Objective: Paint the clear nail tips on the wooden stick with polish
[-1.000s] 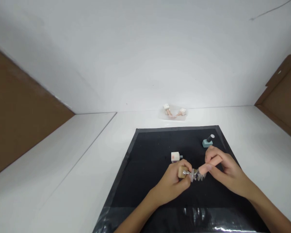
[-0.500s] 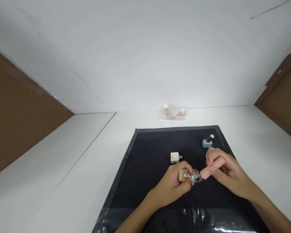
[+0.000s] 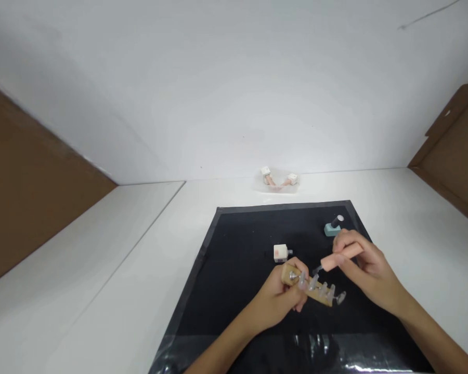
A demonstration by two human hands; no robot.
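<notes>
My left hand point(image 3: 277, 293) is closed round one end of a wooden nail tip stand point(image 3: 323, 297), which slants down to the right. Several clear false nails point(image 3: 312, 282) stick up along it. In my right hand point(image 3: 368, 270), between thumb and fingers, is a nail polish brush point(image 3: 342, 257) with a peach cap handle. Its dark bristle end points down-left, close by the false nails; whether it touches one I cannot tell. Just beyond my left hand, a white nail polish bottle point(image 3: 280, 253) lies on its side with its neck uncapped.
A teal nail polish bottle point(image 3: 332, 229) with a black cap is beyond my right hand on the black mat point(image 3: 237, 234). Behind the mat, a clear tray point(image 3: 276, 189) holds white bottles with peach caps. Brown panels point(image 3: 35, 187) flank the white surface.
My left hand has turned the stand so its row of false nails now shows lengthwise. The brush has lifted a little up and away from the nails.
</notes>
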